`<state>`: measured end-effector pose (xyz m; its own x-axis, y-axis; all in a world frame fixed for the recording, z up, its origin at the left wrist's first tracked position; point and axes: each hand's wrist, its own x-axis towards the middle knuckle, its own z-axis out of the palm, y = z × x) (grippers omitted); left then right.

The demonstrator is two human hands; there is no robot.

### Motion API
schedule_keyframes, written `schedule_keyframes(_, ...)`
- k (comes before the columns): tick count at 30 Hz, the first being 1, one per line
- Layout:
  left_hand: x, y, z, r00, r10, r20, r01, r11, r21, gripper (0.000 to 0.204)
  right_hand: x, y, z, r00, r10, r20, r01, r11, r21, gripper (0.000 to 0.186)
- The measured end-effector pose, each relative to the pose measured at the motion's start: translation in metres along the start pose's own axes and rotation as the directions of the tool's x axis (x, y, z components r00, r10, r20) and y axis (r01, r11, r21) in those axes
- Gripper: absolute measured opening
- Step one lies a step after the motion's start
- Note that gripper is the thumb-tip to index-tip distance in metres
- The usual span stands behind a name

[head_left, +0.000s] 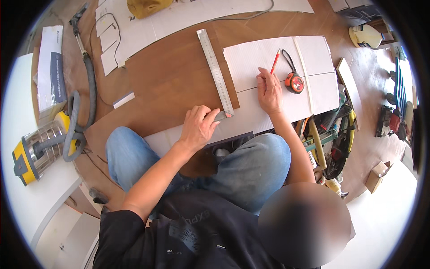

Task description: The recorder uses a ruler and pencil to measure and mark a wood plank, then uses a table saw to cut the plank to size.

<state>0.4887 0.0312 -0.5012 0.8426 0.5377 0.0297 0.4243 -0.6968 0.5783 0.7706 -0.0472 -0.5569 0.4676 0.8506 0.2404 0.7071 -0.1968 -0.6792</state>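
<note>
Across a brown board (165,76) lies a metal square (211,65) with a long marked blade. My left hand (199,126) is closed at its near end, thumb and finger pinching the short metal stock by the board's edge. Over the white cardboard (251,58), right of the board, my right hand (270,93) is closed with a red pencil (275,61) sticking out of its fingers, away from me. Just right of that hand lies a red and black tape measure (294,83) with a wrist strap. My right palm is partly hidden.
A yellow and grey vacuum cleaner (38,150) with a grey hose stands at the left. An open bag of tools (336,130) sits by my right knee. A white bucket (365,36) is at the far right. A cable (251,18) runs along the far side.
</note>
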Motion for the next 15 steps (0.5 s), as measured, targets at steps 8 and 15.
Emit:
schedule_keyframes(8,0.006,-0.011,0.011,0.998,0.026,0.049,-0.024,0.999,-0.043,0.038,-0.001,0.004,0.005,0.999,-0.009,-0.043,0.011,0.999,0.047,0.027)
schedule_keyframes(15,0.018,-0.017,0.004,0.987,0.1,0.126,-0.106,0.994,0.042,0.047,0.0,0.008,0.008,0.999,-0.018,-0.048,0.021,0.998,0.054,0.028)
